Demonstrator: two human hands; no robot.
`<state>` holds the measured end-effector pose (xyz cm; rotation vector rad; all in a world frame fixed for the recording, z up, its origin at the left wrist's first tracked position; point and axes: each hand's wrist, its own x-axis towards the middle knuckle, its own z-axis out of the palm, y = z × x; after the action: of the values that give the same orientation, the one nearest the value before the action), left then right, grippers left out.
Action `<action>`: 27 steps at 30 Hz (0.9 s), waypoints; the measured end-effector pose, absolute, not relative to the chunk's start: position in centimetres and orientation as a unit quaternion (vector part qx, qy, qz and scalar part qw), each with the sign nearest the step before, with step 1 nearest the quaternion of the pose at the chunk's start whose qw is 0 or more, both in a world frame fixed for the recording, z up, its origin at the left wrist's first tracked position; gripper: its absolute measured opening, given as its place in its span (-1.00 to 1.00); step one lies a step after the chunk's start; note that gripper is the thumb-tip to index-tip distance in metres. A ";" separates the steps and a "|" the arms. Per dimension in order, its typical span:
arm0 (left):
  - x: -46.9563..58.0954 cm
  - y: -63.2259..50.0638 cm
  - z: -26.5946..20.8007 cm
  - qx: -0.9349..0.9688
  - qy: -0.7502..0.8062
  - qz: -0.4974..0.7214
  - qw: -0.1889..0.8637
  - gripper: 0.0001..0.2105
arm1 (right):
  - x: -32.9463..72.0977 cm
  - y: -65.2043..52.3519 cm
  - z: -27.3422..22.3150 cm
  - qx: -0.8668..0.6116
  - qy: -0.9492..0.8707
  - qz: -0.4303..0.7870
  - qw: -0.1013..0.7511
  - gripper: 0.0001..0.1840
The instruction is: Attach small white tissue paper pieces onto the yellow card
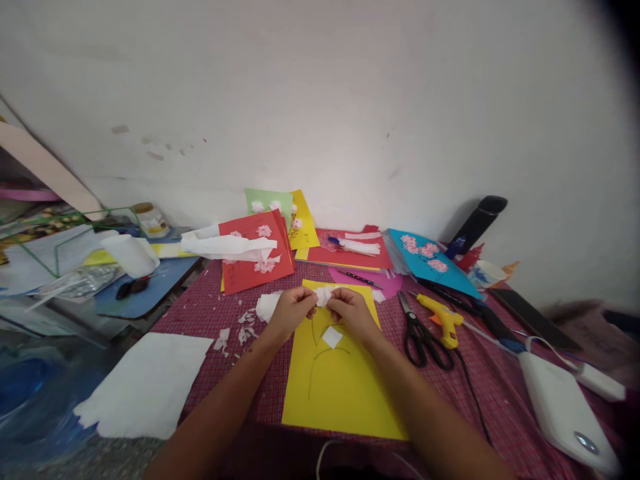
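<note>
Between the fingertips of my left hand [295, 310] and my right hand [350, 312] is a small crumpled piece of white tissue paper [324, 295]. Both hands pinch it above the upper part of a yellow paper sheet [320, 393]. Curved dark lines are drawn on that sheet. A small white paper square [332, 337] lies on it, just below my hands. More folded white tissue [267, 305] rests beside my left hand, partly hidden by it.
On the right lie black-handled scissors [423, 337], a yellow glue gun [445, 319] and a white box-shaped device [565, 410]. Red cards [240, 227] and a blue card [435, 257] with pink tissue flowers are at the back. A white tissue sheet [150, 380] overhangs the left edge.
</note>
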<state>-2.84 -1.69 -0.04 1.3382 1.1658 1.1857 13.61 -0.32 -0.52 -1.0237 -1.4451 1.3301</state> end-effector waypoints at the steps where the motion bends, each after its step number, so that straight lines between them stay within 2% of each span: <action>1: -2.8 -1.7 -0.1 0.548 0.476 0.486 0.487 -0.81 | 13.6 -0.4 -0.4 -0.407 -0.581 0.550 0.442 -0.91; 4: -2.7 -1.7 -0.2 0.563 0.467 0.476 0.488 -0.81 | 13.6 -0.6 -0.1 -0.384 -0.578 0.580 0.426 -0.91; 11: -2.6 -1.7 -0.3 0.595 0.460 0.456 0.477 -0.81 | 13.5 -0.6 -0.3 -0.377 -0.585 0.576 0.429 -0.74; 19: -2.8 -1.6 -0.3 0.575 0.473 0.470 0.475 -0.80 | 13.5 -0.2 -0.8 -0.432 -0.581 0.528 0.444 -0.83; 27: -3.3 -1.3 -0.2 0.472 0.466 0.540 0.518 -0.84 | 13.6 -0.1 -1.0 -0.443 -0.578 0.519 0.447 -0.79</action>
<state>-3.30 -1.29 -0.16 1.1333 1.1172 1.2960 13.62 -0.09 -0.99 -1.0969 -1.4319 1.2842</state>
